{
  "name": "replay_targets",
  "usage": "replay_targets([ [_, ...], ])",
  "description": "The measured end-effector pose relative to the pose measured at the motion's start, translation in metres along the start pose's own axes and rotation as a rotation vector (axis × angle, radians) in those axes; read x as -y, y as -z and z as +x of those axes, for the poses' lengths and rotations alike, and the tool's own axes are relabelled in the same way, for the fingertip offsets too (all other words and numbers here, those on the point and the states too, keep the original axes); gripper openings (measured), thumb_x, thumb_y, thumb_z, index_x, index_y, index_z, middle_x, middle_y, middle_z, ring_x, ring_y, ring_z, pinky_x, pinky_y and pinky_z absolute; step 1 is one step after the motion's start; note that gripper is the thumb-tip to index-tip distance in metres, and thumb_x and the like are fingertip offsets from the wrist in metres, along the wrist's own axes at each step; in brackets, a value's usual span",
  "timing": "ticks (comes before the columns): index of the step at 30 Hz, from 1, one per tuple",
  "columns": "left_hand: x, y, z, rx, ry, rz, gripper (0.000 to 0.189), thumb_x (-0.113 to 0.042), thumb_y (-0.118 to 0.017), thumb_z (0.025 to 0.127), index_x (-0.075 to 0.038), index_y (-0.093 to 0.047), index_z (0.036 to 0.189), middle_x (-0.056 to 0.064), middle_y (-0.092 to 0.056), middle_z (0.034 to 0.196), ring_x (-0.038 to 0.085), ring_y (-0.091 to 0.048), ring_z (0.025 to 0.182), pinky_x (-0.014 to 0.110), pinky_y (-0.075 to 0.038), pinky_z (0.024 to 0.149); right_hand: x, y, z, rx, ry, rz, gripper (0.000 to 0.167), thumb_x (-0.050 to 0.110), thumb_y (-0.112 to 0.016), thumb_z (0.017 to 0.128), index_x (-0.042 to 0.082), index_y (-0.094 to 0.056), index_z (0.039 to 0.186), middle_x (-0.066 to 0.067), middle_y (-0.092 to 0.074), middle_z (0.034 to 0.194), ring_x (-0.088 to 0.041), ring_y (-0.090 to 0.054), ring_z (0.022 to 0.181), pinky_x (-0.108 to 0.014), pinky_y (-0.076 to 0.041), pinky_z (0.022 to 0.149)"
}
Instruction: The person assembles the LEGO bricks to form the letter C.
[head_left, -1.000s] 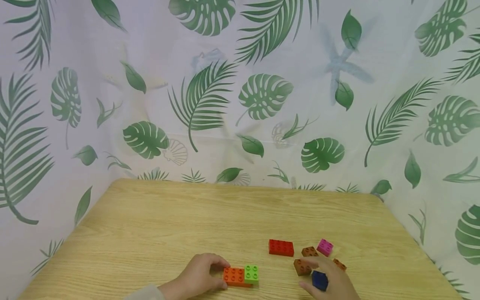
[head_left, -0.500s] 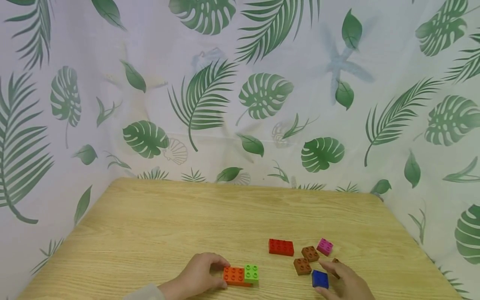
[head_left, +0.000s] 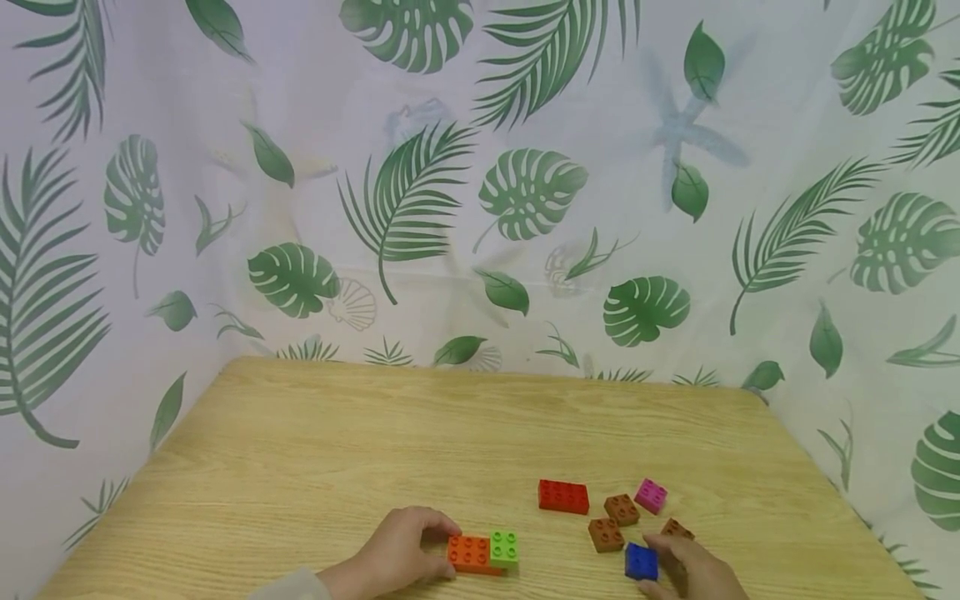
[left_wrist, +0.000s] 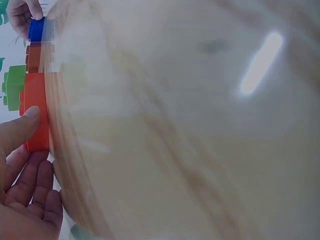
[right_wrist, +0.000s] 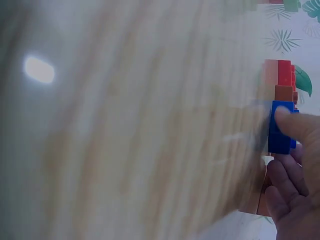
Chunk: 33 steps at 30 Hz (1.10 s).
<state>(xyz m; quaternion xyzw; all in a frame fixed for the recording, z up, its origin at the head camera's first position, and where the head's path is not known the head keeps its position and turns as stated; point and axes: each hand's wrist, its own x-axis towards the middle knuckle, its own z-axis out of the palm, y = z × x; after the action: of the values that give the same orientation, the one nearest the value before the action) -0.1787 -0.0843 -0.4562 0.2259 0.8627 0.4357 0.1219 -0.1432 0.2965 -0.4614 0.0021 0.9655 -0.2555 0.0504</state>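
Orange toy building brick (head_left: 469, 553), lime-green four-stud brick (head_left: 504, 549) atop right end, gripped by left hand (head_left: 397, 546); blue brick (head_left: 641, 562) pinched in right hand (head_left: 697, 571), brown bricks (head_left: 606, 535) near.

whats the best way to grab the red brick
The red brick lies flat, studs up, long sides facing near and far: I'd probably pinch those at mid-length, coming from above left, since a brown brick sits just off its right end.

A pale beige sleeve (head_left: 291, 586) (only its end shows), well apart from the tabletop's far edge (head_left: 480, 378), leaves the left hand (head_left: 396, 546) bare; the right hand (head_left: 693, 571) is bare.
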Motion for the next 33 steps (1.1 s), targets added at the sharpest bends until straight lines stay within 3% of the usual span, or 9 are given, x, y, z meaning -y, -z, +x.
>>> replay_targets([
  [4, 0.0, 0.0, 0.0, 0.006, 0.011, -0.004, 0.034, -0.016, -0.084, 0.072, -0.011, -0.071, 0.103, -0.005, -0.067, 0.102, 0.015, -0.061, 0.097, 0.035, -0.049, 0.086, 0.0, 0.001, -0.002, -0.021, 0.03, -0.011, 0.058, 0.039, -0.081, 0.074, 0.004, -0.063, 0.117, -0.006, -0.065, 0.107, -0.028, -0.063, 0.096, -0.048, -0.051, 0.081],
  [9, 0.001, 0.0, 0.001, 0.011, 0.016, -0.006, 0.034, -0.016, -0.084, 0.072, -0.012, -0.071, 0.104, -0.005, -0.067, 0.103, 0.016, -0.061, 0.098, 0.037, -0.049, 0.087, 0.002, 0.0, -0.005, -0.086, 0.081, 0.016, 0.053, 0.044, -0.077, 0.077, 0.009, -0.065, 0.115, -0.001, -0.064, 0.105, -0.028, -0.062, 0.098, -0.047, -0.051, 0.082],
  [18, 0.001, 0.0, 0.0, 0.009, 0.012, -0.013, 0.034, -0.016, -0.084, 0.073, -0.012, -0.071, 0.104, -0.005, -0.066, 0.102, 0.015, -0.061, 0.097, 0.035, -0.049, 0.085, 0.02, -0.007, -0.002, -0.22, 0.241, 0.031, 0.041, 0.041, -0.078, 0.076, 0.018, -0.069, 0.109, 0.011, -0.061, 0.091, -0.008, -0.057, 0.082, -0.031, -0.051, 0.07],
  [24, 0.0, 0.001, 0.0, 0.01, 0.013, -0.016, 0.033, -0.016, -0.083, 0.073, -0.012, -0.071, 0.104, -0.005, -0.066, 0.102, 0.015, -0.061, 0.096, 0.034, -0.05, 0.084, 0.034, -0.016, 0.003, -0.299, 0.435, 0.088, 0.036, 0.028, -0.081, 0.076, 0.016, -0.069, 0.108, 0.016, -0.06, 0.091, -0.005, -0.056, 0.078, -0.027, -0.05, 0.065],
  [27, 0.0, 0.0, 0.0, 0.009, 0.01, -0.012, 0.033, -0.017, -0.084, 0.073, -0.013, -0.071, 0.103, -0.005, -0.066, 0.102, 0.014, -0.061, 0.096, 0.033, -0.05, 0.083, 0.042, -0.018, 0.005, -0.283, 0.48, 0.124, 0.036, 0.025, -0.081, 0.077, 0.014, -0.068, 0.109, 0.016, -0.058, 0.09, -0.005, -0.054, 0.078, -0.027, -0.05, 0.065],
  [33, 0.001, 0.0, 0.001, 0.008, 0.011, -0.002, 0.033, -0.017, -0.083, 0.073, -0.012, -0.071, 0.103, -0.006, -0.066, 0.101, 0.014, -0.06, 0.097, 0.034, -0.049, 0.085, 0.06, -0.019, 0.009, -0.167, 0.432, 0.161, 0.038, 0.038, -0.074, 0.082, 0.018, -0.066, 0.113, 0.012, -0.059, 0.094, -0.007, -0.054, 0.08, -0.026, -0.049, 0.067],
])
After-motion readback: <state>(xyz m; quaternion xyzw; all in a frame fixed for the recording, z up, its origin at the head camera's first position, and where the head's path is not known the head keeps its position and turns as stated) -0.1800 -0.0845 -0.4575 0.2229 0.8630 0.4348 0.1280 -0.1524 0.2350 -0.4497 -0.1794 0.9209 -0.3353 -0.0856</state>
